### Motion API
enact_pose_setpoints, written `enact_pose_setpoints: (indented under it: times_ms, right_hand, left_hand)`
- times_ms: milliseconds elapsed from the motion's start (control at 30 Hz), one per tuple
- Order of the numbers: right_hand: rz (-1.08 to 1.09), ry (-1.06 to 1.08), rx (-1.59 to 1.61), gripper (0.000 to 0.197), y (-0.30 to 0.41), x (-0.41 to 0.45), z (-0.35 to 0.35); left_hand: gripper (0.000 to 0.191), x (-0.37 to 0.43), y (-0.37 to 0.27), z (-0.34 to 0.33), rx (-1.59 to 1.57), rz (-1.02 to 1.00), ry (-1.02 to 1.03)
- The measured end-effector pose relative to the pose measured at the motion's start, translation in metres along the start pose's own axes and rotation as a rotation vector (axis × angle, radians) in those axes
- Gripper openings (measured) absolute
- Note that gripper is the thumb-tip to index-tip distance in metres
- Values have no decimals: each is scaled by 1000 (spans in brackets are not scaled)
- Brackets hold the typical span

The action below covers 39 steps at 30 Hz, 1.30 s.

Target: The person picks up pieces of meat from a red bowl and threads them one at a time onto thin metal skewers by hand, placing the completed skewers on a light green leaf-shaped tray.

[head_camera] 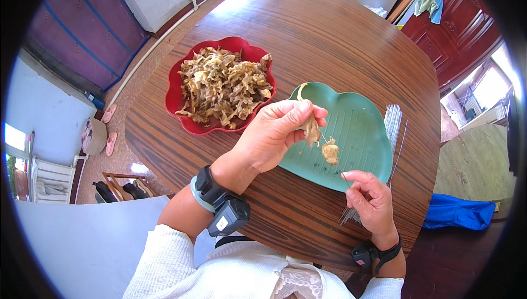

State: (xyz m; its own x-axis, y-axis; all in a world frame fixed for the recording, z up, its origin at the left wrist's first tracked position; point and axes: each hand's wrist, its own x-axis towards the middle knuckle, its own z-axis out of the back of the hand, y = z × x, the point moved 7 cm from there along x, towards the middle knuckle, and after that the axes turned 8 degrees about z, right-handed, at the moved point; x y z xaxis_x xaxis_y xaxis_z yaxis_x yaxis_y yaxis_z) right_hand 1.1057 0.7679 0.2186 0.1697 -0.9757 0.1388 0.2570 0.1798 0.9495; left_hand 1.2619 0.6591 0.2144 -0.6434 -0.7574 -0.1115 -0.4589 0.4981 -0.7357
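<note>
My left hand (pixel 280 128) pinches a limp, yellowish-brown dried piece (pixel 311 128), perhaps mushroom or vegetable, above the green scalloped tray (pixel 358 134). A thin metal wire (pixel 341 170) runs from that piece down to my right hand (pixel 368 198), which grips its lower end between thumb and fingers. Partway along the wire a second dried piece (pixel 330 152) is threaded. Left of the tray stands a red flower-shaped bowl (pixel 175 115) heaped with similar dried pieces (pixel 224 85). A bundle of thin metal wires (pixel 392 124) lies along the tray's right side, partly hidden beneath the tray and my right hand.
Everything rests on a dark striped wooden table (pixel 329 43) with rounded edges. To the right are a blue cloth item (pixel 459 212) and a pale round surface (pixel 477 163). Pink slippers (pixel 110 143), a stool (pixel 94 136) and a shoe rack (pixel 123 188) stand on the floor at left.
</note>
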Motion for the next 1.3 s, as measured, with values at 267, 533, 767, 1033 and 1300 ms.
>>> enact_pose_setpoints:
  times_ms: [267,533,767,1033,1300]
  right_hand:
    - [-46,30,-7,26,4,1,1]
    - [-45,7,34,26,18,-2,13]
    - [-128,72,-13,25,9,-3,5]
    - [-175,71,-2,25,5,-4,7]
    - [-196,98,22,24,3,-3,6]
  left_hand:
    - [24,0,-3,9,64,-18,-92]
    - [31,-3,-24,30,98,-189,-262]
    - [35,4,-13,20,-2,-48,-186]
    - [44,4,-17,16,102,-118,-120]
    - [44,4,-18,11,148,-95,-80]
